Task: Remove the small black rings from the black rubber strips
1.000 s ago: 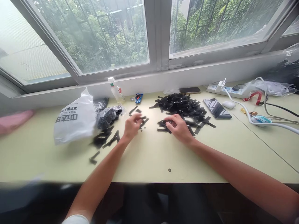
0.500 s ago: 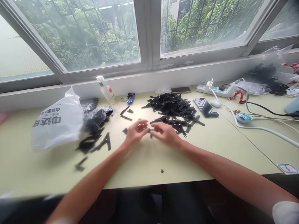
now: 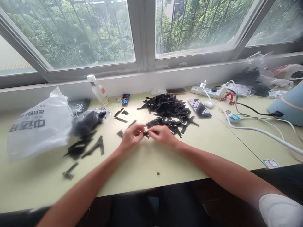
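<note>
Between both hands, just above the table, is a short black strip (image 3: 146, 135), mostly covered by fingers. My left hand (image 3: 133, 135) pinches its left side with thumb and fingers. From the right, my right hand (image 3: 162, 135) pinches the same piece, fingertips close to the left ones. Behind the hands lies a big pile of black strips (image 3: 168, 105), some with small round shiny spots. A few loose black strips (image 3: 121, 119) lie to the left of it. One small dark round disc (image 3: 158, 173) rests near the table's front edge.
On the left stand a white plastic bag (image 3: 42, 123), a clear bag of dark pieces (image 3: 86, 121) and a bottle (image 3: 98, 90). To the right are a phone (image 3: 199, 108), a power strip (image 3: 209, 90), white cables and a blue container (image 3: 287, 105). Windows line the back.
The view has turned slightly right, so things appear shifted left. Both hands stay together on the black strip, and more of its dark ends shows between the fingertips.
</note>
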Available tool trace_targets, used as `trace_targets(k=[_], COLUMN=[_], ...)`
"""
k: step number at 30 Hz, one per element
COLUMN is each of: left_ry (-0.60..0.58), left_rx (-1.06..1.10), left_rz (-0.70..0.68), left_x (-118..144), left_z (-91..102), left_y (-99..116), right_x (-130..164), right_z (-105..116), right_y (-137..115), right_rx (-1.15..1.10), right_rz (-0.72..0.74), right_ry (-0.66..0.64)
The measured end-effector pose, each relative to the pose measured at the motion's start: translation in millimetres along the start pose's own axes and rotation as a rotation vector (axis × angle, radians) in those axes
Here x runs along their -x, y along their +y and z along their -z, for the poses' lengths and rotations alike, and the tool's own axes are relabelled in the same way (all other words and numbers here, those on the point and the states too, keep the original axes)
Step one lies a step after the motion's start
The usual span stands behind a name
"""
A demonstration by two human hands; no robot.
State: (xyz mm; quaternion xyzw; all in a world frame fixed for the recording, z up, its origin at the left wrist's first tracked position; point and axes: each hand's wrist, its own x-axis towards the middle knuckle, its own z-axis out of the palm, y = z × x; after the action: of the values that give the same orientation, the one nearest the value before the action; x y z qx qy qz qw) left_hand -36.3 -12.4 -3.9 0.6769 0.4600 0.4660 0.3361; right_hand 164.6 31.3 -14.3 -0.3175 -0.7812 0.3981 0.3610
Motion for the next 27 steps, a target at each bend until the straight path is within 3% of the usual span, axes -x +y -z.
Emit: trace_targets(k=[9, 12, 14, 16, 19, 24, 27], left_ry=[0.039, 0.017, -0.098, -0.296, -0.508, -0.677, -0.684], left_rx=[-0.124, -0.27, -0.432, -0.551, -0.604, -0.662, -0.695], left_rz=[0.042, -0.02, -0.14, -0.276, -0.392, -0.448, -0.413], left_x=[-2.2, 0.5, 4.9, 10.8, 19.1, 26.0, 26.1], left_z=[2.4, 3.2, 2.8, -0.2, -9.7, -24.5, -25.6], left_y=[-1.3, 3.5, 9.1, 16.2, 26.6, 33.4, 29.3], right_x=[-6.9, -7.8, -9.2, -11.3, -14.6, -17.0, -18.3], right_z=[12.2, 13.2, 14.2, 16.3, 20.6, 28.5, 33.8], right_y=[-2.7, 0.5, 5.2, 10.7, 16.7, 15.2, 13.9], right_rx=[-0.211, -0.278, -0.326, -0.352, -0.319, -0.215, -0.157], right_rz=[-0.228, -0.239, -0.246, -0.26, -0.276, -0.291, -0.299], right_ry=[0.057, 0.146, 0.25, 0.342, 0.437, 0.499, 0.522])
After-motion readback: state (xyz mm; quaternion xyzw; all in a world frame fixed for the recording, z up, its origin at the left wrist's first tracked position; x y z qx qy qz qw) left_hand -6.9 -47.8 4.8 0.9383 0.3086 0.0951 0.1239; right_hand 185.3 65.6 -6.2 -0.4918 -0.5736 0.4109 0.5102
